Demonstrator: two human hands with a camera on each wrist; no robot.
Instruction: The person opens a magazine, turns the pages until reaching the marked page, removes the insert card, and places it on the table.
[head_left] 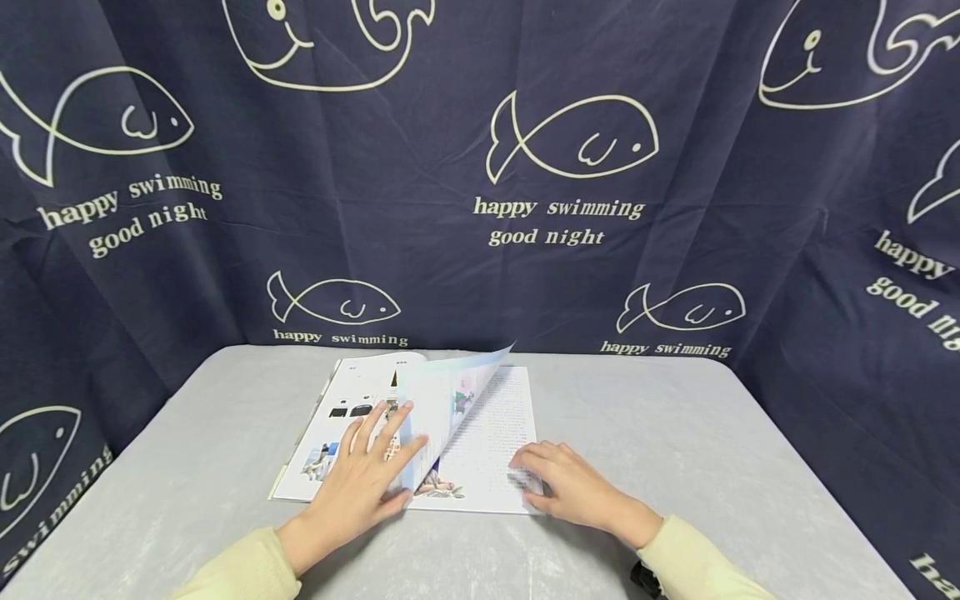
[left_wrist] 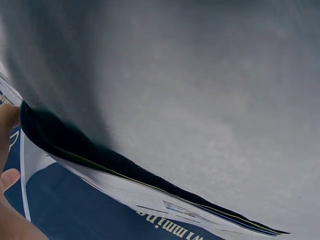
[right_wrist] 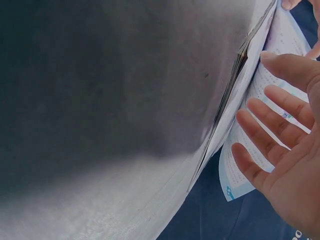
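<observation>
An open magazine (head_left: 495, 433) lies on the table, photos on its left page and dense text on its right. One page (head_left: 450, 387) stands partly raised, slanting up from the middle with its top corner in the air. Spread out over the left page and the raised page's lower part, my left hand (head_left: 363, 479) has straight fingers. My right hand (head_left: 566, 483) is at the magazine's lower right corner, fingers lightly bent. The right wrist view shows the right hand's fingers (right_wrist: 255, 127) apart, with the raised page (right_wrist: 231, 185) behind them and nothing gripped.
A grey table (head_left: 660, 433) extends around the magazine on both sides. Dark blue curtains (head_left: 442, 167) with fish drawings and lettering hang along the back and sides. A small black object (head_left: 645, 577) shows beside the right sleeve (head_left: 693, 558).
</observation>
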